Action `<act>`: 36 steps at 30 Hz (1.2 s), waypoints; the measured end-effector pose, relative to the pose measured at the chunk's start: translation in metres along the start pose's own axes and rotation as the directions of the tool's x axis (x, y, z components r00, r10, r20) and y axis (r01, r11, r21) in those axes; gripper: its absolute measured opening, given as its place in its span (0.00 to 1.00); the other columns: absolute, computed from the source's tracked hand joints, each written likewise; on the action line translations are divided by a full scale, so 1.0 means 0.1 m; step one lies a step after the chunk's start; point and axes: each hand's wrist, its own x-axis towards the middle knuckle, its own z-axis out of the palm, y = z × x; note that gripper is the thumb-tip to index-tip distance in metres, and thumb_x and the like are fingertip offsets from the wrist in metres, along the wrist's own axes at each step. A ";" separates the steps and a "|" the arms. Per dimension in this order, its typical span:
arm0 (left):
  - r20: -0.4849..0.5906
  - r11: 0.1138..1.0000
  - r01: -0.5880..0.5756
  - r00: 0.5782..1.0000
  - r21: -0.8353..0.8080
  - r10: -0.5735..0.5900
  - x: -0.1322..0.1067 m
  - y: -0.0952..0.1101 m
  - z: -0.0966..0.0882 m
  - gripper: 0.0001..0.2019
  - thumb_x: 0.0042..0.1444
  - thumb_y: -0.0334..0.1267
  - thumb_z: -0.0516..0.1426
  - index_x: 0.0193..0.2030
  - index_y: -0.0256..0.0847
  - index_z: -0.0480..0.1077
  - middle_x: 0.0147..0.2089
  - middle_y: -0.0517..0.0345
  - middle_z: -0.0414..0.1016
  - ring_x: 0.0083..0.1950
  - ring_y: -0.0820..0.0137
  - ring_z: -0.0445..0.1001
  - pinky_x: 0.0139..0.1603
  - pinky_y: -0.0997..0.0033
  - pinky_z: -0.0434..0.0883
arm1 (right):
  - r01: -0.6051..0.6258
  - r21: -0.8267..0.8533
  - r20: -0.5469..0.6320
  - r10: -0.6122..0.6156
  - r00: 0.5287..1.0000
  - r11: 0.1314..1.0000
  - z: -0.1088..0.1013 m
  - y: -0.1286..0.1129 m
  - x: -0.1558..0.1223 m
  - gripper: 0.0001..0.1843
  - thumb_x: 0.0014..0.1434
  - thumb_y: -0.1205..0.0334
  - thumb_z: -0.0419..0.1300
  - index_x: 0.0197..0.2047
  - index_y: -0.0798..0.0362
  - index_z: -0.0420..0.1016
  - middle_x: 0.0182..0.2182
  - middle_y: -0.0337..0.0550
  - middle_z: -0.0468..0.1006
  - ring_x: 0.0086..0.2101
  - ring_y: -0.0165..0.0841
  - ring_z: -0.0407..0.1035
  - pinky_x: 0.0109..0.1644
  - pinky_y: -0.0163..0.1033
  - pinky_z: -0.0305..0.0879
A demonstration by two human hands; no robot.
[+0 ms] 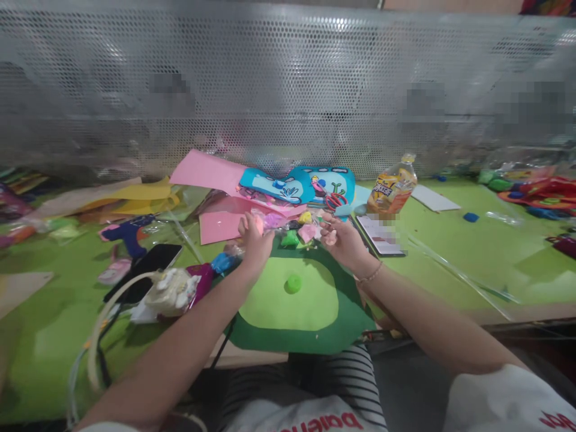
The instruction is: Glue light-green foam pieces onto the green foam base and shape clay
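My left hand (257,243) is closed around a small plastic bag of orange-pink clay (258,223), beside a bag of purple clay (272,221). My right hand (344,239) has its fingers pinched together; what lies in them is blurred. Between the hands sit small bags of clay: a green one (290,239), a pink one (308,232) and a yellow one (305,217). Nearer me lies a dark green sheet (265,341) with a light green rounded piece (288,315) on it. A round bright green lump (294,284) rests on that piece.
Behind the hands are pink sheets (209,171), a blue decorated cutout (297,183) and red-handled scissors (336,201). To the right stand a drink bottle (393,186) and a lit phone (381,235). At left lie a glue gun (130,234), a dark phone (150,267) and a corded white object (173,292).
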 end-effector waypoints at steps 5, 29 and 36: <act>0.014 0.996 0.037 0.999 0.078 -0.039 -0.09 0.18 -0.02 0.43 0.47 0.35 0.59 0.68 0.40 0.42 0.70 0.42 0.33 0.71 0.54 0.33 0.68 0.53 0.41 | 0.010 0.010 0.028 -0.010 1.000 1.000 0.03 -0.02 -0.01 0.18 0.41 0.73 0.53 0.38 0.51 0.64 0.30 0.39 0.73 0.31 0.28 0.70 0.37 0.35 0.71; 0.764 0.788 0.466 0.645 -0.402 0.009 -0.43 0.35 0.09 0.20 0.42 0.50 0.65 0.31 0.33 0.71 0.32 0.52 0.73 0.34 0.70 0.72 0.41 0.66 0.70 | 0.155 -0.286 0.296 -0.067 0.953 0.945 0.24 0.32 -0.28 0.15 0.59 0.57 0.53 0.50 0.46 0.65 0.53 0.45 0.69 0.57 0.37 0.61 0.51 0.44 0.66; 0.659 0.887 0.300 0.752 -0.351 0.007 -0.39 0.31 0.07 0.15 0.43 0.43 0.64 0.33 0.36 0.67 0.31 0.58 0.72 0.34 0.71 0.72 0.35 0.71 0.68 | 0.162 -0.590 0.262 -0.002 0.965 0.791 0.11 0.24 -0.19 0.11 0.55 0.55 0.58 0.40 0.51 0.71 0.36 0.40 0.74 0.36 0.32 0.69 0.38 0.37 0.66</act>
